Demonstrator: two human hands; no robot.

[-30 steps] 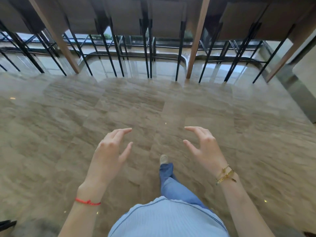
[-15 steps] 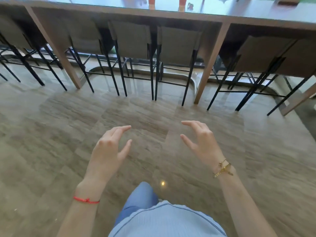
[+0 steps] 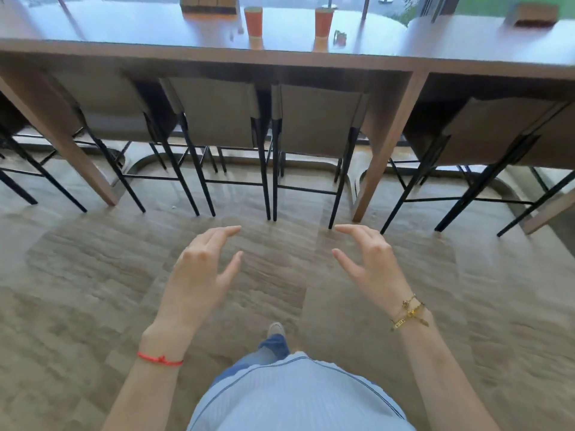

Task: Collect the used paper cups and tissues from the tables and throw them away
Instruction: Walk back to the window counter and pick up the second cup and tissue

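Two orange paper cups stand upright on a long counter table [image 3: 124,29] at the top of the view, one [image 3: 253,21] left of the other [image 3: 323,21]. A small dark object [image 3: 340,37] lies just right of the second cup. My left hand [image 3: 199,275] and my right hand [image 3: 370,265] are held out in front of me above the floor, far short of the table. Both have relaxed, slightly spread fingers and hold nothing.
Several grey high chairs [image 3: 314,119] with thin black legs are tucked under the table between me and the cups. Slanted wooden table legs [image 3: 385,144] stand among them. Brown boxes [image 3: 208,4] [image 3: 533,15] sit on the tabletop. The floor is polished tan stone.
The view has tilted up and moved closer to the table, so the tabletop and cups now show. Both hands keep the same empty pose in front of me.
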